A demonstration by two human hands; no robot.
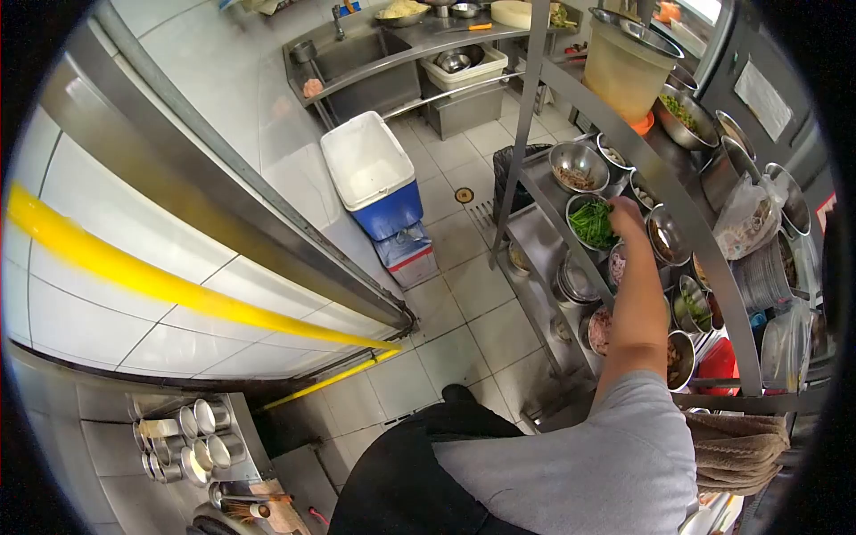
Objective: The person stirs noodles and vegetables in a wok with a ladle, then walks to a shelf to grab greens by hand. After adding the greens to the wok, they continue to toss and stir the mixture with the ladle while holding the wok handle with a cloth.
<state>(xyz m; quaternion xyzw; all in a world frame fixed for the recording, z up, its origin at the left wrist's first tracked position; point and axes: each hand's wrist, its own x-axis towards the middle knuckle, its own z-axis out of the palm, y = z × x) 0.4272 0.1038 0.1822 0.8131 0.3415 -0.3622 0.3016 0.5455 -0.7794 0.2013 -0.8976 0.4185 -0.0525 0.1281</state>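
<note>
The bare right hand (627, 219) is resting at the near edge of a heap of bright-green cut vegetable (588, 220), and that heap is sitting inside a round stainless-steel bowl (569, 225) on a grey metal shelf (537, 184). The fingers are curling downward over the rim; whether they are grasping any greens or staying loose, I cannot tell, because the back of the hand is hiding the tips. The forearm is lying across the row, probably because the bowl is standing toward the far end. The left hand is not showing anywhere, so its state cannot be told. Just beyond the greens, a shiny steel bowl of brown pieces (577, 179) is standing close by, and nearer the body a steel bowl of pink chopped pieces (599, 331) is waiting in line; the open tops are presumably keeping every filling visible and easy to get at by hand. Up above, a tall translucent tub (624, 80) is occupying the higher shelf, seemingly leaving the lower row to the small bowls.
</note>
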